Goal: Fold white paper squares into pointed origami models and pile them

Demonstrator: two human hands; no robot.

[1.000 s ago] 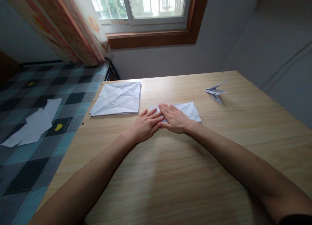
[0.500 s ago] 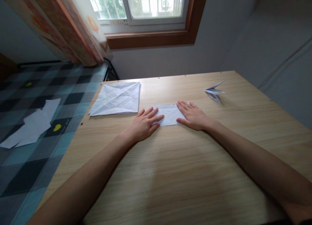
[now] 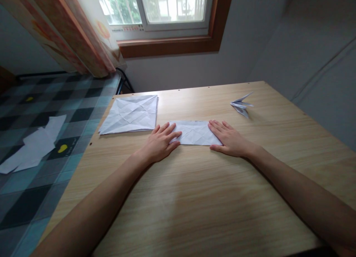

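A white paper folded into a long rectangle (image 3: 194,132) lies flat on the wooden table (image 3: 194,197). My left hand (image 3: 161,142) rests open with its fingers flat on the paper's left end. At the paper's right end my right hand (image 3: 229,140) also lies open, palm down, fingers stretched out. Neither hand grips anything.
A creased stack of white sheets (image 3: 129,114) lies on the table to the left of the hands. A small folded paper figure (image 3: 241,104) sits at the far right. Left of the table, a checked bedcover (image 3: 41,138) carries loose white papers (image 3: 33,145). A window and curtain stand behind.
My right hand has slid to the right along the folded paper, from beside the left hand to the paper's right end. The left hand has stayed in place.
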